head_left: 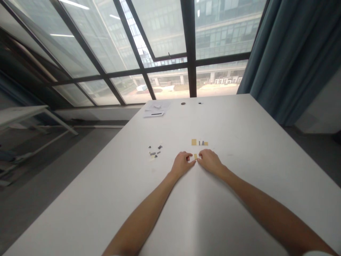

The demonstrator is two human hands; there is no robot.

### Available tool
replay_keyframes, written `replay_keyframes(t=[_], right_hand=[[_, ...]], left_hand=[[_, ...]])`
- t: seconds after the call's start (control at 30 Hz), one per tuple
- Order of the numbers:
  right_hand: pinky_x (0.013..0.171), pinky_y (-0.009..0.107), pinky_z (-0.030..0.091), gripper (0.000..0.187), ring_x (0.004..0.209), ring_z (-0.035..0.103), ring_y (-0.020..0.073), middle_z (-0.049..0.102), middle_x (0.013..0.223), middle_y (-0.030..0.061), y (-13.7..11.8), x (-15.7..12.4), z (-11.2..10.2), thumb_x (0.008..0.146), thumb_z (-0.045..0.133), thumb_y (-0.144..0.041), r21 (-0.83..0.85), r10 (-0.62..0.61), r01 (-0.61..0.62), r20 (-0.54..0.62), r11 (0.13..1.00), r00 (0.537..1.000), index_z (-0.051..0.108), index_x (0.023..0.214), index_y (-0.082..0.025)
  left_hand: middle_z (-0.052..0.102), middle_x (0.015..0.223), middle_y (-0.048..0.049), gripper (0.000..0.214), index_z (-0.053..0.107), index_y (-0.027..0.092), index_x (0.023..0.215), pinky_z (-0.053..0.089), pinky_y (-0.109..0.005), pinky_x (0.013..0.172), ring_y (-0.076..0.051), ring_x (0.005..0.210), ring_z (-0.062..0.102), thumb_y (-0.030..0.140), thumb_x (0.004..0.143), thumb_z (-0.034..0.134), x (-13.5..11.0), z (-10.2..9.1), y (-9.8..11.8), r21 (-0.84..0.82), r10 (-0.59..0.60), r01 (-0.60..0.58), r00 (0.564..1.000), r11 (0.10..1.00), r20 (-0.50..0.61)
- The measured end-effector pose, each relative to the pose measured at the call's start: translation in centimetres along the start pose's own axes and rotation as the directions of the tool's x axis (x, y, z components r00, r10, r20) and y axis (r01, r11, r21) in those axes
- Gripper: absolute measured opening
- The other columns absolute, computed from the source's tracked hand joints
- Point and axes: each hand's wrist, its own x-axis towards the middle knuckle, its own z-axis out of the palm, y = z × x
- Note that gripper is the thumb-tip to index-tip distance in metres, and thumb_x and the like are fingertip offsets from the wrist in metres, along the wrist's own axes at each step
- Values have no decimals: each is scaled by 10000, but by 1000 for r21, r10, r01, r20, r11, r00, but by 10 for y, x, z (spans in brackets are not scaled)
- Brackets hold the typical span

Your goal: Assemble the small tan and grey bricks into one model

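Note:
A small tan building-block plate (195, 156) is between my two hands, near the middle of the white table (149, 199). My right hand (211, 161) has its thumb and index finger at the plate's right edge and appears to hold it there. On the other side, my left hand (183, 163) curves toward the plate, its thumb tip close to the lower edge and a gap between thumb and index finger. Just beyond the hands lie a larger tan studded plate (194, 142), grey pieces (203, 143) and another tan piece (206, 143).
Several loose dark and grey pieces (152, 153) are scattered left of my hands. Papers (154, 113) rest at the table's far left, and two round holes (183, 103) show near the far edge. Windows stand behind, with a blue curtain (290, 60) at right.

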Motion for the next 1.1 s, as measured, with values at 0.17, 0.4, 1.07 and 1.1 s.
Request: replay_keyframes(t=[0.17,0.4,1.07,1.1], right_hand=[[738,271,413,182,869,659,208,730,941,117,-3,-3,10,914,602,-274,-21,-34,35,37,999,999,732,846,-166],[699,255,374,218,831,645,181,721,924,92,-1,1,20,940,561,-263,6,-41,42,-27,999,999,741,847,-179],[709,237,393,197,892,661,181,741,984,78,-5,26,29,935,599,-308,63,26,-20,-98,998,995,760,933,-195],[713,237,397,195,895,664,182,743,988,78,-6,28,30,934,597,-302,69,37,-30,-99,997,994,761,947,-198]], left_hand=[[652,749,-31,196,786,188,942,436,-290,746,-174,757,570,324,811,732,0,1,0,14,-17,17,1000,1000,10],[637,747,-21,210,790,184,977,416,-274,718,-158,729,558,299,822,708,3,3,-1,17,-7,7,1000,1000,-5],[701,797,-26,276,804,209,987,428,-251,675,-155,722,606,390,819,680,35,-6,-12,117,-118,111,991,987,58],[707,808,-27,292,802,215,1016,431,-252,675,-159,728,612,391,816,681,37,-7,-13,124,-124,116,991,986,58]])
